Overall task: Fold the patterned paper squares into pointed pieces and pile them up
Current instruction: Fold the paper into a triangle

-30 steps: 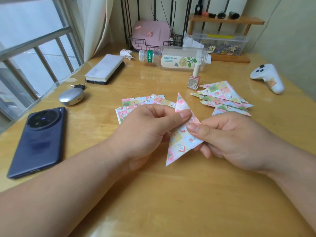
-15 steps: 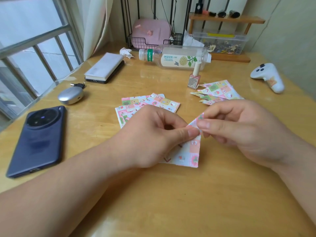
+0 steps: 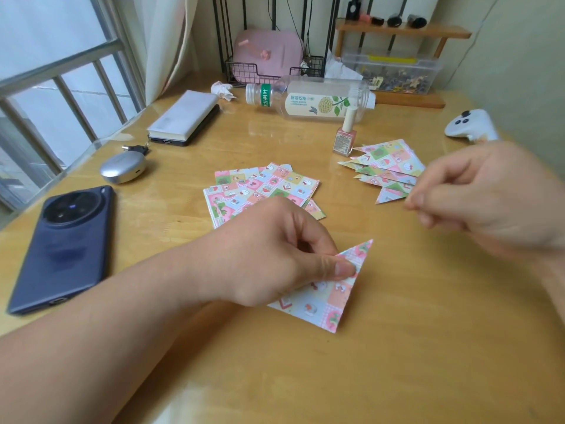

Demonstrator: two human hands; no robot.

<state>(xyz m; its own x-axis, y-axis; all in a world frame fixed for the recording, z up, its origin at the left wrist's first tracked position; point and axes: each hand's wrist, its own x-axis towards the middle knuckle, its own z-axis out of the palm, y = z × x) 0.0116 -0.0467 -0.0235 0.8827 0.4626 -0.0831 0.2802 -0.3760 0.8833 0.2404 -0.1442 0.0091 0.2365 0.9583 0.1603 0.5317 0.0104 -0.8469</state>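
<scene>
Your left hand pinches a folded triangular piece on the table, thumb on top. Your right hand hangs blurred, fingers curled, beside the pile of pointed pieces. Unfolded squares lie fanned just beyond your left hand.

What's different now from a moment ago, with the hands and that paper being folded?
The right hand let go of the folded paper and moved right, toward the pile of folded pieces; it is blurred. The left hand keeps pinching the paper, now a triangle resting on the table. The unfolded squares, phone and bottle stayed put.
</scene>
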